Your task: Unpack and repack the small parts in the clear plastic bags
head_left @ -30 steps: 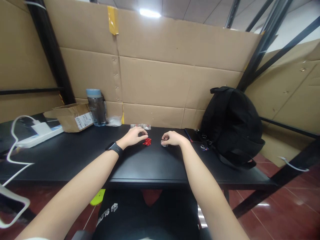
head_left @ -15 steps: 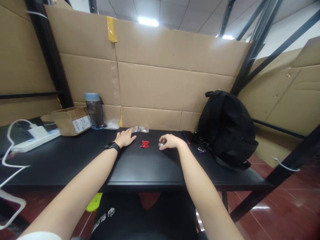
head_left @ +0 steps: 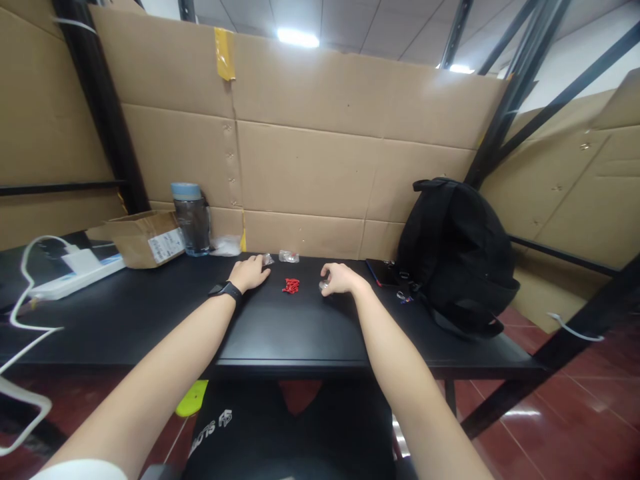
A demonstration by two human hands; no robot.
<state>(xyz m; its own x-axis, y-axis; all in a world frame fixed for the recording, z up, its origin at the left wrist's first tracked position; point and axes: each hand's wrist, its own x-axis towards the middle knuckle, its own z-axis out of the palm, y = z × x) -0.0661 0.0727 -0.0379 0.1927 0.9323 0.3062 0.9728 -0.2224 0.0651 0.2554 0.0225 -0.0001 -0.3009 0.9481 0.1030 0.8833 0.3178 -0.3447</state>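
My left hand (head_left: 249,273), with a black watch on the wrist, rests on the black table with its thumb held apart from its fingers. Its fingertips touch or lie right beside a small clear plastic bag (head_left: 269,259). A second clear bag (head_left: 289,256) lies just to the right of that one. Between my hands sits a small pile of red pieces (head_left: 291,286), too small to name exactly. My right hand (head_left: 340,279) is curled, thumb and fingers closed on a small clear, shiny object (head_left: 324,286) at the table surface; my fingers partly cover it.
A black backpack (head_left: 455,260) stands on the right, with a dark phone-like slab (head_left: 383,273) and a keyring (head_left: 403,297) beside it. To the left are a water bottle (head_left: 191,220), an open cardboard box (head_left: 150,240) and a white power strip (head_left: 80,277). Cardboard (head_left: 300,173) walls the back.
The bag at my left fingertips has shifted left, widening its gap from the second bag. My left fingers have drawn in slightly. My right hand stays nearly in place; the view has shifted slightly.
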